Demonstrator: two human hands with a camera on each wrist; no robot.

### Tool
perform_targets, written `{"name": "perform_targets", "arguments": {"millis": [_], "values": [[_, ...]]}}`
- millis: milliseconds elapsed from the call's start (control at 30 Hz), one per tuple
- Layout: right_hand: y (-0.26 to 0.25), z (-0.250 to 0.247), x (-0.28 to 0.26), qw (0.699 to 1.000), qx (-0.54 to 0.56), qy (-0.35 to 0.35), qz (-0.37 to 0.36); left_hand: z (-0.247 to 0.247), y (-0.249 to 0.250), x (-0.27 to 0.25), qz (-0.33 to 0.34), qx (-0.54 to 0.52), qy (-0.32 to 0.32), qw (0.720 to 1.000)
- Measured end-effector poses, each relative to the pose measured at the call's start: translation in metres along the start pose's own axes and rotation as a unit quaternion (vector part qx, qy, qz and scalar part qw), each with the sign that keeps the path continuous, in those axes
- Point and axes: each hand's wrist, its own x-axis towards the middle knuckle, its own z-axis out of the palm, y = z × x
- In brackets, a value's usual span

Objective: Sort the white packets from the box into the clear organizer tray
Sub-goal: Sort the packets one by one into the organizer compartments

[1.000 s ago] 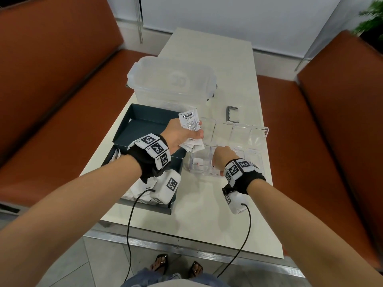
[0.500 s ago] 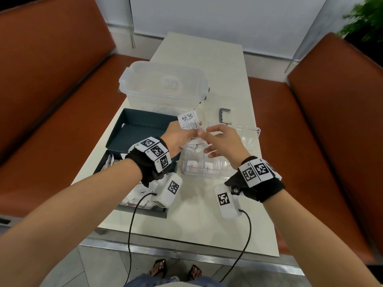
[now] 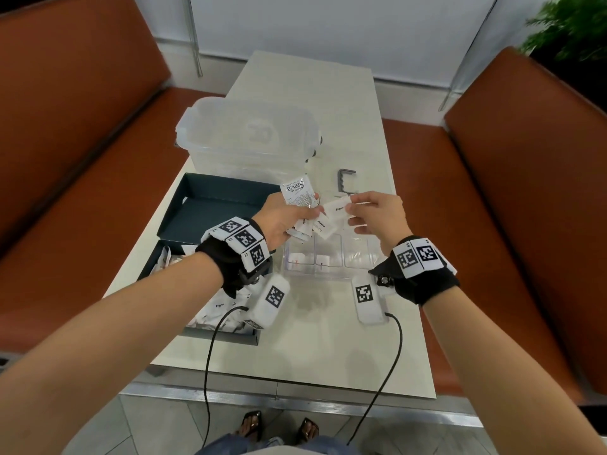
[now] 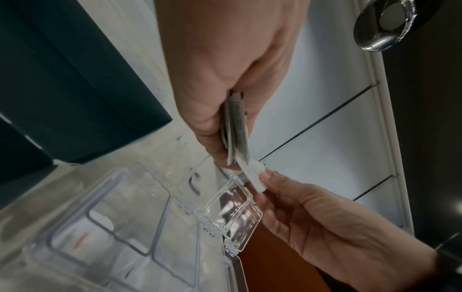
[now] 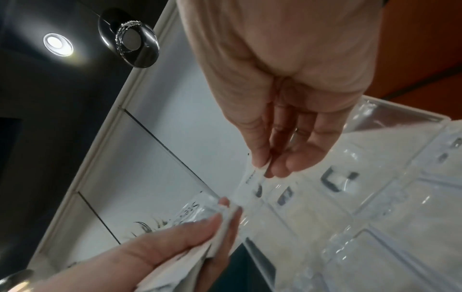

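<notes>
My left hand [image 3: 289,215] grips a fan of white packets [image 3: 300,205], a "Stevia" packet [image 3: 296,189] sticking up on top; the stack [image 4: 235,128] shows edge-on in the left wrist view. My right hand [image 3: 371,213] pinches the end of one white packet [image 3: 336,211] between thumb and fingers, right beside the stack; the same packet [image 5: 252,183] shows in the right wrist view. Both hands hover over the clear organizer tray [image 3: 358,257], whose near compartments hold white packets [image 3: 308,259]. The dark box [image 3: 197,257] at left holds several more packets [image 3: 223,310].
A large lidded translucent container [image 3: 246,136] stands behind the box. A small grey clip [image 3: 345,182] lies behind the tray. The tray's clear lid [image 4: 232,215] hangs open. The white table [image 3: 312,349] is flanked by orange benches [image 3: 525,224].
My right hand rose from the tray's near compartment to the stack in my left hand and now pinches one packet, drawing it rightward.
</notes>
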Motion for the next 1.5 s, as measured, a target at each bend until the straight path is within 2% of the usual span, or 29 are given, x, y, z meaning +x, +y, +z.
{"name": "perform_targets", "arguments": {"millis": [67,167,333,433,533,767,900,1000,1067,1167,1233,1300,1367,1500], "values": [[0.005,-0.003,0.007,0.999,-0.038,0.026,-0.016,-0.005,-0.001,0.000,-0.001,0.000,0.007,1.000],[0.015,0.005,0.010,0.985,-0.168,-0.016,-0.026,-0.012,0.001,-0.001,0.000,0.002,0.018,1.000],[0.029,0.038,0.011,0.916,-0.378,-0.126,-0.041,-0.016,0.001,-0.004,0.004,0.000,0.023,1.000],[0.034,0.054,0.011,0.864,-0.478,-0.153,-0.044,-0.017,0.001,-0.006,0.010,-0.005,0.027,1.000],[0.038,0.061,0.013,0.837,-0.524,-0.151,-0.044,-0.019,0.001,-0.007,0.015,-0.002,0.027,1.000],[0.043,0.066,0.016,0.809,-0.557,-0.184,-0.031,-0.024,-0.001,-0.007,0.008,-0.002,0.028,1.000],[0.040,0.067,0.014,0.813,-0.552,-0.186,-0.019,-0.024,-0.002,-0.007,0.008,0.000,0.025,1.000],[0.036,0.062,0.013,0.837,-0.518,-0.176,-0.010,-0.025,-0.003,-0.006,0.012,0.000,0.025,1.000],[0.030,0.054,0.014,0.878,-0.453,-0.154,-0.010,-0.026,-0.004,-0.005,0.014,0.002,0.028,1.000],[0.017,0.044,0.008,0.968,-0.237,-0.078,-0.015,-0.027,-0.005,-0.002,0.012,0.001,0.033,0.999],[0.008,0.042,-0.002,0.995,-0.092,-0.048,-0.011,-0.027,-0.007,0.000,0.019,-0.006,0.038,0.999],[0.004,0.043,-0.011,0.997,-0.021,-0.070,0.007,-0.025,-0.009,0.001,0.032,-0.014,0.037,0.999],[0.005,0.047,-0.018,0.995,0.003,-0.102,0.020,-0.023,-0.011,0.002,0.040,-0.021,0.034,0.998],[0.005,0.044,-0.021,0.997,0.040,-0.053,0.033,-0.018,-0.013,0.004,0.038,-0.042,0.046,0.997]]}}
